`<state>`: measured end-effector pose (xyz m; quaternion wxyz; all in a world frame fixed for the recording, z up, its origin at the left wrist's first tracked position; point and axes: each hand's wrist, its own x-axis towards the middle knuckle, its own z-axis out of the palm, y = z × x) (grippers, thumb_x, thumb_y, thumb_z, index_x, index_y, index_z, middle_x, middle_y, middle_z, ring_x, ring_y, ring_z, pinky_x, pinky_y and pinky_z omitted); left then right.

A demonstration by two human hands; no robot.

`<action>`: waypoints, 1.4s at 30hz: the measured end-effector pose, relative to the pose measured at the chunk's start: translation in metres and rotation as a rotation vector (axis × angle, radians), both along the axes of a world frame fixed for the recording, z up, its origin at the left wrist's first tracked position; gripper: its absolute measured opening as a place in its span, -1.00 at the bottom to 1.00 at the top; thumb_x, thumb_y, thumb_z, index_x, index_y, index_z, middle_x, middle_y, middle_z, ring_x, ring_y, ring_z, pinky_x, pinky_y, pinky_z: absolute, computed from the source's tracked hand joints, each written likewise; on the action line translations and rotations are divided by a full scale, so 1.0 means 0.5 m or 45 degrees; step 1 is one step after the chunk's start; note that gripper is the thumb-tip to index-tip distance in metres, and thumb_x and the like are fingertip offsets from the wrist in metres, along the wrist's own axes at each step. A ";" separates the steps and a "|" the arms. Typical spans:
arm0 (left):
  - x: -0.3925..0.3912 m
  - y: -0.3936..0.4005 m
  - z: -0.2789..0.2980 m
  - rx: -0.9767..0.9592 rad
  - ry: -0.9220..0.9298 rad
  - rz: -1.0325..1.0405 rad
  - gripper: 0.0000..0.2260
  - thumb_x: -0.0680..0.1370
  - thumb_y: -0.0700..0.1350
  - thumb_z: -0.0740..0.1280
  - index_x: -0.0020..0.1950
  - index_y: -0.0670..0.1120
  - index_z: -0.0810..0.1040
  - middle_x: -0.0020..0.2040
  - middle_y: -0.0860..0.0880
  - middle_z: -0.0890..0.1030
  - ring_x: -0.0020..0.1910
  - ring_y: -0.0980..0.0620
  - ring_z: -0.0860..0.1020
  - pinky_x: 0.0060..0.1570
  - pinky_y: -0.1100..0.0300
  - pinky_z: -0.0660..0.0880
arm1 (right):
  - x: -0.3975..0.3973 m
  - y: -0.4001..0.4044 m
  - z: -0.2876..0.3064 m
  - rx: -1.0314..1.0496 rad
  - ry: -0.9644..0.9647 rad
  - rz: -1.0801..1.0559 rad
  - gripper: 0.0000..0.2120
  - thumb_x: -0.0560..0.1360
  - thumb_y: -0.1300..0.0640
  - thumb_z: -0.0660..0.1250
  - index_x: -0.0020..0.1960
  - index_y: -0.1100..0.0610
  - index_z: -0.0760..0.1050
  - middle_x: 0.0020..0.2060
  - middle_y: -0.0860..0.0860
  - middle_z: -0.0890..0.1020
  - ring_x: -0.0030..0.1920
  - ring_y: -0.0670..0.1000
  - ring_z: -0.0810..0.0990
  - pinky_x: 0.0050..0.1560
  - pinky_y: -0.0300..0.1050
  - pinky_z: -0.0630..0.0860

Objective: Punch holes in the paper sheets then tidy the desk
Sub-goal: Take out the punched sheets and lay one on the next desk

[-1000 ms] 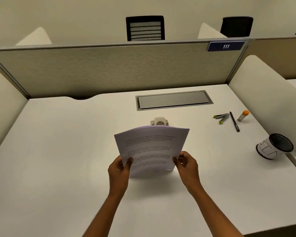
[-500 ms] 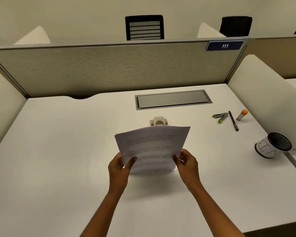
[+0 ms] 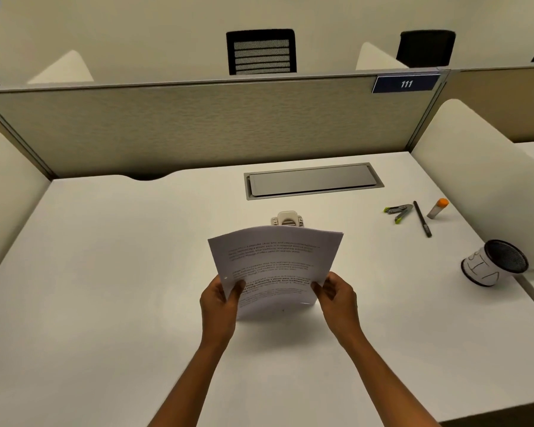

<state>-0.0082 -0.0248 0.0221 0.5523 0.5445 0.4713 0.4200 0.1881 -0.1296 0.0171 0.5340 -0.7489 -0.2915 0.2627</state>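
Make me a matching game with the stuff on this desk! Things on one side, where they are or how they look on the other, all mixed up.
Things:
1. paper sheets
2. hole punch
3. glue stick
4. pen cup

Places or looks:
A. tipped on its side, far right
B. held up by both hands
C. has an orange cap
D. on the desk just behind the sheets

Pairs: 1-B, 2-D, 3-C, 4-A

The left hand and right hand each grip a side edge of the sheets.
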 end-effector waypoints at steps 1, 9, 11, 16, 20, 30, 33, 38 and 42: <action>0.001 0.001 0.002 0.017 0.004 -0.002 -0.87 0.55 -0.20 0.37 0.04 0.00 0.60 -0.03 0.04 0.68 -0.04 0.04 0.65 -0.04 0.15 0.63 | 0.000 0.003 0.002 0.003 -0.003 -0.004 -0.79 0.52 0.21 0.37 -0.11 -0.12 0.54 -0.16 -0.22 0.68 -0.12 -0.20 0.65 -0.19 -0.42 0.54; 0.003 0.004 -0.006 0.054 0.044 -0.072 -0.86 0.60 -0.22 0.29 0.12 -0.08 0.56 0.02 0.01 0.66 0.01 0.02 0.63 -0.05 0.16 0.62 | -0.010 0.006 -0.009 -0.049 0.002 -0.014 -0.81 0.55 0.22 0.33 0.07 -0.05 0.52 -0.07 -0.15 0.64 -0.05 -0.09 0.63 -0.21 -0.49 0.49; 0.002 0.002 -0.011 0.058 0.047 -0.086 -0.86 0.61 -0.22 0.27 0.14 -0.12 0.55 0.04 -0.04 0.65 0.03 -0.01 0.62 -0.01 0.10 0.61 | -0.013 0.009 -0.013 -0.077 -0.001 -0.023 -0.81 0.56 0.22 0.32 0.12 0.00 0.52 -0.04 -0.10 0.64 -0.05 -0.05 0.62 -0.17 -0.48 0.46; -0.004 0.000 -0.018 0.091 0.082 -0.102 -0.83 0.61 -0.21 0.26 0.18 -0.11 0.54 0.07 -0.03 0.64 0.06 0.02 0.61 -0.01 0.17 0.61 | -0.015 0.010 -0.007 -0.065 -0.048 -0.034 -0.81 0.56 0.23 0.32 0.02 -0.07 0.48 -0.11 -0.18 0.61 -0.07 -0.15 0.60 -0.24 -0.48 0.46; -0.017 -0.003 -0.031 0.155 0.120 -0.134 -0.80 0.60 -0.25 0.26 0.20 -0.13 0.55 0.09 -0.01 0.65 0.06 0.07 0.61 -0.02 0.30 0.57 | -0.023 0.005 -0.018 -0.109 -0.056 -0.048 -0.83 0.56 0.23 0.31 0.05 -0.03 0.49 -0.11 -0.14 0.60 -0.10 -0.11 0.59 -0.31 -0.51 0.44; -0.019 0.002 -0.038 0.133 0.142 -0.118 -0.78 0.61 -0.22 0.26 0.19 0.02 0.53 0.09 0.11 0.63 0.06 0.16 0.60 -0.02 0.35 0.56 | -0.027 0.006 -0.034 -0.105 -0.109 -0.059 -0.78 0.55 0.26 0.32 -0.04 -0.07 0.44 -0.15 -0.19 0.57 -0.16 -0.20 0.58 -0.29 -0.55 0.45; -0.017 0.004 -0.042 0.123 0.176 -0.132 -0.77 0.61 -0.23 0.25 0.24 -0.05 0.53 0.11 0.06 0.63 0.08 0.10 0.60 0.00 0.35 0.57 | -0.025 0.007 -0.038 -0.134 -0.099 -0.062 -0.80 0.55 0.23 0.32 -0.01 -0.06 0.44 -0.12 -0.16 0.57 -0.15 -0.14 0.57 -0.31 -0.55 0.42; -0.016 0.003 -0.047 0.127 0.178 -0.117 -0.79 0.62 -0.23 0.24 0.20 -0.04 0.55 0.08 0.08 0.64 0.05 0.13 0.61 -0.04 0.35 0.56 | -0.020 0.004 -0.049 -0.171 -0.077 -0.039 -0.80 0.55 0.24 0.32 -0.01 -0.07 0.46 -0.13 -0.17 0.58 -0.14 -0.13 0.57 -0.30 -0.53 0.42; -0.015 0.002 -0.052 0.125 0.206 -0.089 -0.82 0.62 -0.22 0.25 0.16 -0.04 0.56 0.04 0.05 0.65 0.00 0.13 0.62 -0.02 0.23 0.58 | -0.013 0.000 -0.055 -0.194 -0.093 -0.044 -0.83 0.56 0.24 0.32 -0.07 -0.03 0.49 -0.19 -0.22 0.58 -0.17 -0.14 0.59 -0.28 -0.49 0.45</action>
